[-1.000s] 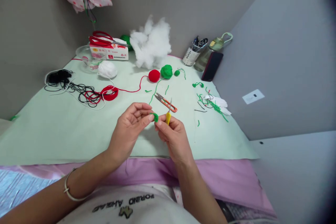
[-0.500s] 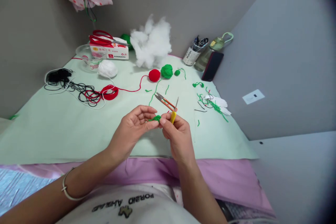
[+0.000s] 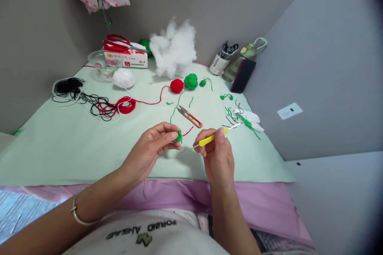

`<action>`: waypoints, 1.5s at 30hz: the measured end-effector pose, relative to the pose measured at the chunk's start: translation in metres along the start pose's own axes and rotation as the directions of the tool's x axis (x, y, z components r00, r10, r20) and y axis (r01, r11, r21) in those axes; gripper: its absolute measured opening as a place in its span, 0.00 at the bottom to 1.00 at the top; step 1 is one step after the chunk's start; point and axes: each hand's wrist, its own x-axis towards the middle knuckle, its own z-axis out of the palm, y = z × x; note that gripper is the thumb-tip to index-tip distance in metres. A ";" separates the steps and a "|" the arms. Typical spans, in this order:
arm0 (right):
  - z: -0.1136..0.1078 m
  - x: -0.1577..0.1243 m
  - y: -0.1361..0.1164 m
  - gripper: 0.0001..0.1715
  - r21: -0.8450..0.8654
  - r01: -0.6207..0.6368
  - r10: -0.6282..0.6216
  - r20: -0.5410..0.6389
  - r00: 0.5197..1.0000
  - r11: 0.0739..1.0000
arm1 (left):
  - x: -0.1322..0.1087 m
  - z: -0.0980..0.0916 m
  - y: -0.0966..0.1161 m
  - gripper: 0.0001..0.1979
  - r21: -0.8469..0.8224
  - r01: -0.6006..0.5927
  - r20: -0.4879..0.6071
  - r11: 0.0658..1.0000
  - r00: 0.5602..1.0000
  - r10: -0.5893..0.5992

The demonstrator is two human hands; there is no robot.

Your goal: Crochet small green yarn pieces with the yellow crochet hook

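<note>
Crocheting, seemingly mid-stitch. Left hand [image 3: 152, 145] fingers [image 3: 166, 127] pinched on green piece [image 3: 178, 137], above table [image 3: 60, 147]. Right hand [image 3: 217, 155] closed round hook [image 3: 211, 139], tip near piece. Next calls for threading tip into loop, yarn taut.

The crochet piece [image 3: 178, 137] is green, the hook handle [image 3: 209, 140] yellow. The snips [image 3: 192, 117] are orange, the mat [image 3: 60, 147] pale green

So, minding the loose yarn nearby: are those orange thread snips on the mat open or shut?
Open: the thread snips lie flat on the green mat, blade tips slightly apart.
</note>
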 end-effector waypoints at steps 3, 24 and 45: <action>0.000 -0.006 0.002 0.23 0.027 0.104 -0.102 -0.040 0.994 0.994 | 0.000 0.000 0.000 0.05 0.004 -0.005 0.012 1.000 1.000 0.005; 0.009 -0.010 0.001 0.07 -0.240 0.471 -0.493 -0.038 0.869 0.849 | -0.002 0.000 0.000 0.04 -0.005 -0.004 0.043 1.000 0.999 0.005; 0.010 -0.013 0.008 0.09 -0.106 0.394 -0.396 0.009 0.918 0.913 | -0.002 -0.002 0.000 0.04 -0.029 0.006 0.086 1.000 0.996 -0.003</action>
